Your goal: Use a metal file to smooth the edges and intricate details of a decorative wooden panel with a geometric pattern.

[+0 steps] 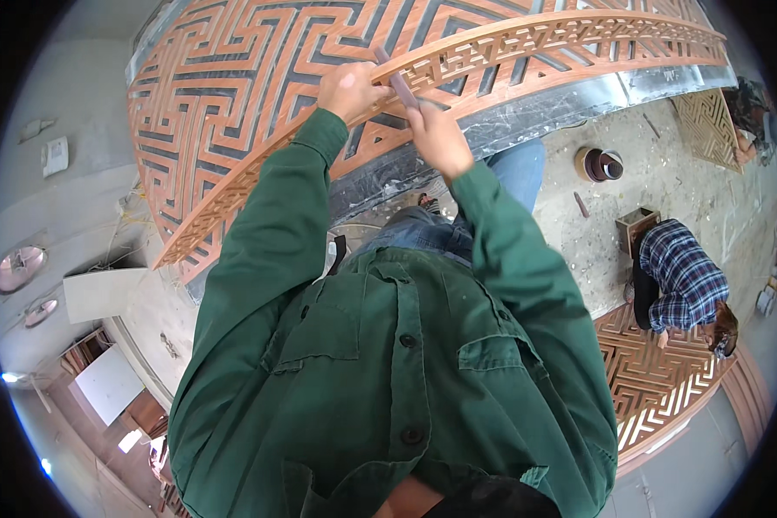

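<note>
A long, narrow wooden fretwork strip (pixel 492 50) stands on edge across a broad panel of reddish wooden lattice (pixel 259 52). My left hand (pixel 351 91) is closed on the strip, left of its middle. My right hand (pixel 442 142) grips the near end of a flat, purplish-brown stick (pixel 402 91), perhaps a sanding stick. The stick lies across the strip just right of my left hand, and its far end shows beyond the strip's upper edge. My left fingertips are close to the stick; whether they touch it I cannot tell.
The lattice panel lies on a dark, dusty tabletop (pixel 501 121). On the floor to the right are a dark round container (pixel 603 164), a small stick (pixel 581 205) and a wooden box (pixel 637 226). A person in a plaid shirt (pixel 684 268) bends over another lattice panel (pixel 656 367).
</note>
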Motion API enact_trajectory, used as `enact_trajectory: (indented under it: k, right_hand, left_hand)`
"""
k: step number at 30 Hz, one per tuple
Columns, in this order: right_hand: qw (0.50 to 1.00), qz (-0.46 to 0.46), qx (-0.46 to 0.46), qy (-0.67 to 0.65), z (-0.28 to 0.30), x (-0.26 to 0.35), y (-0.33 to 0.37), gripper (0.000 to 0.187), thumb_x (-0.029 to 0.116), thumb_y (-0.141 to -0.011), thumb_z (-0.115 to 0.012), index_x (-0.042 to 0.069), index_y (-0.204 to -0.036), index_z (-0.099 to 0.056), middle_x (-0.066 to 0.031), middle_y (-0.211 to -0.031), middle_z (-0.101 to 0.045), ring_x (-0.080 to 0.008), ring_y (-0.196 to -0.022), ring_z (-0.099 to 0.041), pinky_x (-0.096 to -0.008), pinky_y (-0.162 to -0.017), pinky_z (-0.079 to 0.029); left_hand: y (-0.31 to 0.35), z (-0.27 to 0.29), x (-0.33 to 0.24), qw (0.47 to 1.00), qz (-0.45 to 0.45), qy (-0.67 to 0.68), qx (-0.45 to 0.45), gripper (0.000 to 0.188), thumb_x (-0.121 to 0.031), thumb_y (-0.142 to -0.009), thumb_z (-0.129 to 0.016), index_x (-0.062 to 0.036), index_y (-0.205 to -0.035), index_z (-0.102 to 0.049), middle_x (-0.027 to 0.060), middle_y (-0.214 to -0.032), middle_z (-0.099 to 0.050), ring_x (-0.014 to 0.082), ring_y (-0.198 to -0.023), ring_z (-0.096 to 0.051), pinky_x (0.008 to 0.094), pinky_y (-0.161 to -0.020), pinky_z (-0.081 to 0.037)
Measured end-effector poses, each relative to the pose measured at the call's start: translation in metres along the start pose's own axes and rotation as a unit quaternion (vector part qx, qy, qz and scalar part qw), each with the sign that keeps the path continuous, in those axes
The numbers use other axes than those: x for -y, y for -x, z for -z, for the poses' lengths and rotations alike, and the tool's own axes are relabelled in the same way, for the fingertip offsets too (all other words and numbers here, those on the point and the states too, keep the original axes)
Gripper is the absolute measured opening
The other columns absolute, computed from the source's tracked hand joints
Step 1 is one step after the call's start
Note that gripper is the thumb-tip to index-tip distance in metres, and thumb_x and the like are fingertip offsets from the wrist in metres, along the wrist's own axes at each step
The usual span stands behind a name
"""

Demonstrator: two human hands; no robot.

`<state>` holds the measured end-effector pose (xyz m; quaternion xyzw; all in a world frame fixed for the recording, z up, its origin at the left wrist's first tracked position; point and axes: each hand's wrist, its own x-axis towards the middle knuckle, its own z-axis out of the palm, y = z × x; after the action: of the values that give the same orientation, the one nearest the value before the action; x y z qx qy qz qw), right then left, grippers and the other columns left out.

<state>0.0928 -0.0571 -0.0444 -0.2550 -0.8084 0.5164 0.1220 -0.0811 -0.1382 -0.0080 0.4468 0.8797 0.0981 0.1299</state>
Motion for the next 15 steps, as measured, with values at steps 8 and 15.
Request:
enact_trajectory:
  k: [8,15]
  right_hand:
    - [0.978,-0.126,0.095,-0.137,0.014,0.007,-0.045,0.034,0.029,-0.098,-0.046,0.000,-0.088,-0.060,-0.0189,-0.076,-0.064,-0.0347,-0.062,-0.061,-0.0448,-0.058,-0.048]
    - [0.925,-0.185,0.158,-0.293,0.024,0.013,0.018,0.032,0.029,-0.099,-0.045,0.004,-0.085,-0.059,-0.0060,-0.062,-0.056,-0.0164,-0.049,-0.054,-0.0315,-0.046,-0.041]
  left_hand:
    - [-0.001,0.000,-0.009,0.999,-0.027,0.004,-0.019,0.032,-0.040,-0.077,-0.074,-0.0097,-0.087,-0.072,0.0114,-0.078,-0.070,0.0311,-0.074,-0.067,0.0443,-0.065,-0.052]
    - [0.003,0.009,-0.006,1.000,0.012,-0.005,0.001,0.032,-0.040,-0.077,-0.074,-0.0099,-0.088,-0.073,0.0124,-0.077,-0.070,0.0314,-0.074,-0.067,0.0446,-0.065,-0.052]
